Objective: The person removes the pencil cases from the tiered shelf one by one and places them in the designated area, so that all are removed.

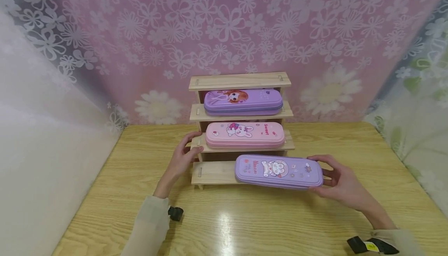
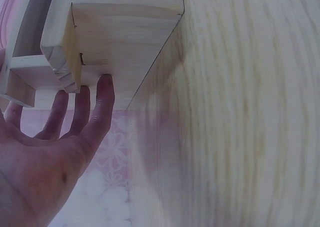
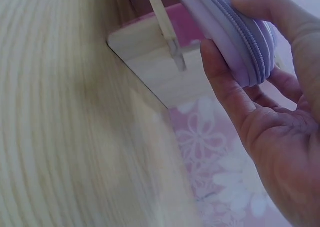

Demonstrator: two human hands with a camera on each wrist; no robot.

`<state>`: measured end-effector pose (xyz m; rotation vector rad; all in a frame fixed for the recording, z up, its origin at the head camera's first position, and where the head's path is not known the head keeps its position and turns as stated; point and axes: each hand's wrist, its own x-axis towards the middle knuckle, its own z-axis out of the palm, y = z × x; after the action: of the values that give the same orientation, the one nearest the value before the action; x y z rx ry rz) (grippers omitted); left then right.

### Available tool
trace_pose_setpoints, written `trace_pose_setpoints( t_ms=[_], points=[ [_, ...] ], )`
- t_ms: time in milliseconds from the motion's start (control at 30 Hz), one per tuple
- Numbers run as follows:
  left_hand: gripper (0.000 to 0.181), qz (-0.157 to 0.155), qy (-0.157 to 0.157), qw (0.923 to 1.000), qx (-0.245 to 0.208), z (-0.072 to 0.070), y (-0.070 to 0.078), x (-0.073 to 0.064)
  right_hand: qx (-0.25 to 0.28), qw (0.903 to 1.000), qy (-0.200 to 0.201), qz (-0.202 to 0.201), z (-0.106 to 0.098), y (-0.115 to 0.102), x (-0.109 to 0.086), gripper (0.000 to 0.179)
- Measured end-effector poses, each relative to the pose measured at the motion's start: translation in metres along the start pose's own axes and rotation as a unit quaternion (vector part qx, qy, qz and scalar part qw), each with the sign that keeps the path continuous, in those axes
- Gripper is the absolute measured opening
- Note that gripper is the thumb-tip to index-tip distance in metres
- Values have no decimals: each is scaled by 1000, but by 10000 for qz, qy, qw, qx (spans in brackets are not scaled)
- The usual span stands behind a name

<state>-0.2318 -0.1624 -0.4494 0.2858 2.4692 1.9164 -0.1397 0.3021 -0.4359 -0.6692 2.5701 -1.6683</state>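
A lavender zippered pencil case (image 1: 257, 180) with a bunny print is gripped at its right end by my right hand (image 1: 344, 186). The case sits tilted over the lowest board of a small wooden tiered shelf (image 1: 239, 80), its right end jutting past the board. In the right wrist view, thumb and fingers pinch the zippered end of the case (image 3: 235, 32). My left hand (image 1: 182, 157) holds the shelf's left side, thumb at a middle board's front edge. The left wrist view shows its fingertips (image 2: 105, 87) against the wooden side panel (image 2: 127, 37).
A pink pencil case (image 1: 245, 135) lies on the tier above, and a purple one (image 1: 243, 102) with a doll print on the tier over that. The shelf stands on a wood-grain table (image 1: 122, 217) before a pink floral backdrop (image 1: 231, 23).
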Motion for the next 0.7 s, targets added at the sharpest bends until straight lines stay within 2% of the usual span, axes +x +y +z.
trace_pose_setpoints(
  t_ms=[233,467,700],
  points=[
    [46,19,2,10000,-87,0,-2,1,237,9996,-35,-157,-18,4,-7,77],
    [47,24,-32,9999,-154,0,-3,1,295,9995,-61,129,-36,10,-16,78],
    [48,-64,-44,9998,-186,1,-3,1,819,9963,13,275,-54,12,-28,78]
  ],
)
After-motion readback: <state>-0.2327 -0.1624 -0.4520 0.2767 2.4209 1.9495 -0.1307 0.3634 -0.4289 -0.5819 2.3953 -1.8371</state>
